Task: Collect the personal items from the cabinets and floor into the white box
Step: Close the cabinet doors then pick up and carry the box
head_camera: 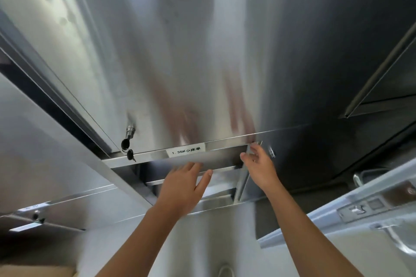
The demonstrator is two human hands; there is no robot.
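left hand (182, 188) and right hand (260, 165) near cabinet (202, 56).

Brushed stainless-steel cabinets (225, 29) are filling nearly the whole view, the tall door panel (171, 56) in the middle catching soft, smeared reflections while the right-hand panel (337, 51) is lying in dark shadow. Black-headed keys (129, 153) are hanging from a lock (130, 130) at the tall panel's lower left corner, a white label (186, 150) reading "1.35M" plus Chinese characters is sticking to the rail (148, 157) below, and steel shelves (222, 170) are showing in the open compartment (148, 171) underneath. A pale floor (202, 243) is showing at the bottom, and a steel door (337, 220) with a bow handle (398, 242) is standing open at lower right.
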